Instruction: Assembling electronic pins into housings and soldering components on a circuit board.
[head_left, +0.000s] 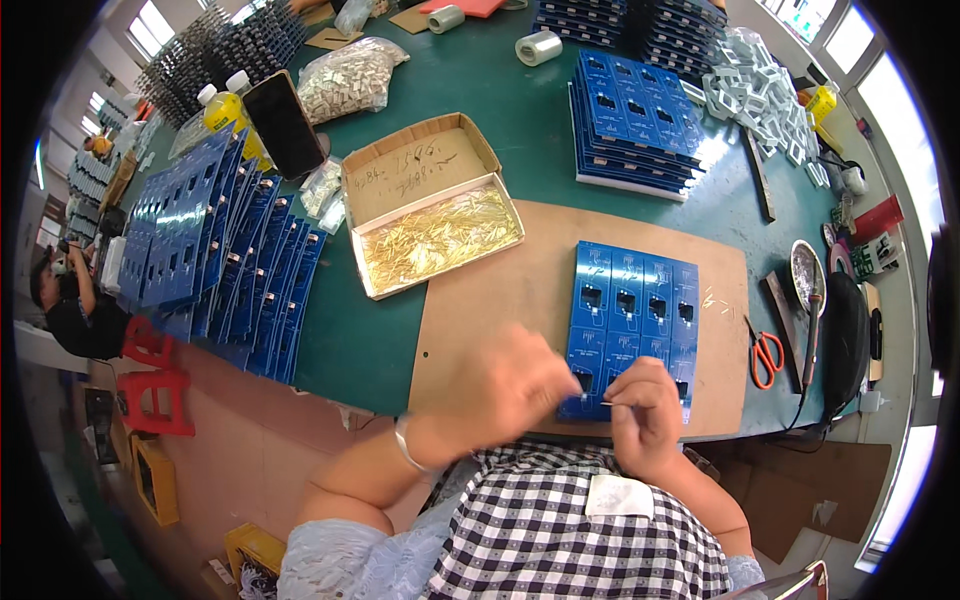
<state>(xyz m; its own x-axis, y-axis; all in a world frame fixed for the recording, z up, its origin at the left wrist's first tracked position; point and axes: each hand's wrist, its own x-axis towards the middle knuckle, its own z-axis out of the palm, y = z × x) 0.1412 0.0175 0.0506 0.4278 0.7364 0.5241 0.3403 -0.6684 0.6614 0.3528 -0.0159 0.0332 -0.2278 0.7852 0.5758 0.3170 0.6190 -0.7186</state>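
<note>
One blue panel [627, 328] lay flat on the mat [480, 300], and over its near edge the right hand [645, 405] pinched a thin pin [607, 403]! The left hand [515, 385] blurred, grip impossible to tell. A light, steady pinch seemed best for something so slender.

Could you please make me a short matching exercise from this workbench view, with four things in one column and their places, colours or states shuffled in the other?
Things:
1. Blue panel nearest the person
2. Cardboard box
3. Scissors
4. Phone

Descriptions:
A. Partly orange
B. Propped up, its screen dark
C. On the brown sheet, partly covered by the right hand
D. Open, with many thin gold-coloured pins inside

Right pairs: 1-C, 2-D, 3-A, 4-B
</note>
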